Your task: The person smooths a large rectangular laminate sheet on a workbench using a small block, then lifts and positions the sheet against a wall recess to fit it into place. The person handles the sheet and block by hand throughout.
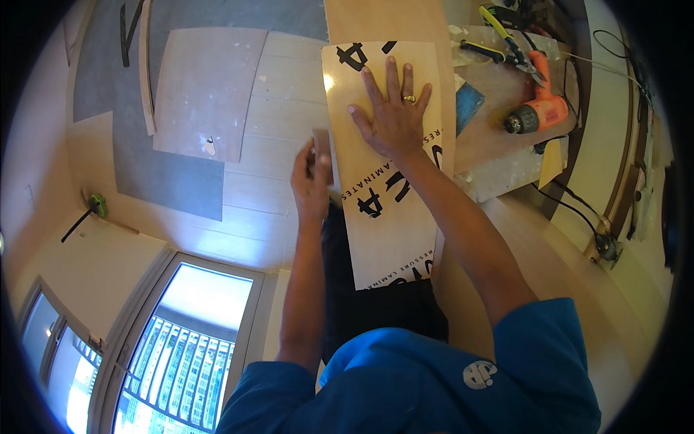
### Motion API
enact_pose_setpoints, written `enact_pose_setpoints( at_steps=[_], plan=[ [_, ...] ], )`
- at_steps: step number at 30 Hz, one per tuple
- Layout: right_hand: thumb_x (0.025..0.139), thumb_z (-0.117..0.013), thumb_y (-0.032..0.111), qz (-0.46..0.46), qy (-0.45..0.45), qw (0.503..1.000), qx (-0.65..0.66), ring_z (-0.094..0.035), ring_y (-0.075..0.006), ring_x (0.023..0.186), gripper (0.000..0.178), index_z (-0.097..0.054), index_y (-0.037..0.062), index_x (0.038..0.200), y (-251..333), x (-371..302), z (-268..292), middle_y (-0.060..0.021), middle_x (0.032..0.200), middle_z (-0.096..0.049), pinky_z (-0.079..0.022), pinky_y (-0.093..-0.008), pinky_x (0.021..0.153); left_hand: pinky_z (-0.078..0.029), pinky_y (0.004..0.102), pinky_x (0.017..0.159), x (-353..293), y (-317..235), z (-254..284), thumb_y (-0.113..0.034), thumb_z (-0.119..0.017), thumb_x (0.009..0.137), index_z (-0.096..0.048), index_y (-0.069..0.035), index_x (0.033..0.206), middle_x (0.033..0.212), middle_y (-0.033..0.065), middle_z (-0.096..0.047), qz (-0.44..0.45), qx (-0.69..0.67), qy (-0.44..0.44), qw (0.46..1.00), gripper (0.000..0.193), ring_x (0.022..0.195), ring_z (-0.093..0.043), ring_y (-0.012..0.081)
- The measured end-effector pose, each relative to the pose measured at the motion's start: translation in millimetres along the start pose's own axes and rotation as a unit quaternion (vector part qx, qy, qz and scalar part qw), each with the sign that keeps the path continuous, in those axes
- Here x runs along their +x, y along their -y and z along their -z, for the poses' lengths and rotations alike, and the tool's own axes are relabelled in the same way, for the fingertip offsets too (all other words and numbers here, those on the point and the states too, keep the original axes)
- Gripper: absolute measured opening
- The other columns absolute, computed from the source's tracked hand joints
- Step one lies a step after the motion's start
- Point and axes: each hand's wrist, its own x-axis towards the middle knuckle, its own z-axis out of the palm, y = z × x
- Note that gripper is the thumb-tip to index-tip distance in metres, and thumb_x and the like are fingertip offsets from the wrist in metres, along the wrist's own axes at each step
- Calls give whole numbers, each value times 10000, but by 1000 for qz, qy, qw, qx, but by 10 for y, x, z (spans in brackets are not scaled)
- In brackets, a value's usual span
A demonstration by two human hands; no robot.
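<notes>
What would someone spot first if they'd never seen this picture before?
Probably the long, shiny sheet with black lettering in the middle, where the right hand lies spread. Next might be the orange gun-shaped tool at upper right. The bright glass door stands out at lower left.

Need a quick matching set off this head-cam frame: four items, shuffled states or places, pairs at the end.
Column one
1. Left hand
2. Right hand
3. Printed sheet
4. Heat gun

Column two
A. Pale, with black lettering
B. Orange, lying at the right of the picture
C. Curled round a small brown block
D. Spread flat, with a ring on one finger

Pairs: 1-C, 2-D, 3-A, 4-B
</notes>
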Motion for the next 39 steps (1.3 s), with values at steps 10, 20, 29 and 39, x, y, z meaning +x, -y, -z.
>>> enact_pose_setpoints(
  at_steps=[10, 20, 29, 39],
  plan=[
    [1005, -506, 634, 11, 16, 999, 49, -100, -479, 1606, 739, -410, 261, 1635, 154, 12, 28, -197, 1746, -187, -68, -816, 1171, -508, 319, 862, 1439, -872, -275, -419, -659, 1033, -578, 87, 1414, 1126, 133, -655, -134, -48, -28, 989, 639, 970, -588, 176],
    [1011, -493, 635, -4, 37, 999, 34, -74, -491, 1605, 714, -405, 300, 1636, 29, 15, 39, -206, 1745, -177, -60, -830, 1160, -525, 346, 931, 575, -337, -236, -348, -701, 1018, -568, 81, 1433, 1127, 158, -685, -84, -10, -20, 996, 612, 1037, -640, 208],
    [1005, -517, 625, -7, 25, 999, 37, -114, -505, 1589, 683, -455, 304, 1605, 16, 2, 27, -213, 1730, -205, -94, -843, 1142, -525, 337, 874, 497, -234, -170, -430, -718, 996, -570, 60, 1445, 1080, 120, -655, -55, -10, -6, 998, 681, 982, -609, 179],
    [1007, -521, 618, 7, 25, 999, 43, -118, -498, 1589, 685, -448, 301, 1609, 114, 35, 59, -204, 1729, -202, -107, -842, 1146, -507, 323, 859, 1138, -676, -224, -381, -662, 1028, -559, 70, 1442, 1164, 125, -648, -73, -5, -14, 997, 621, 998, -581, 169]
  ],
)
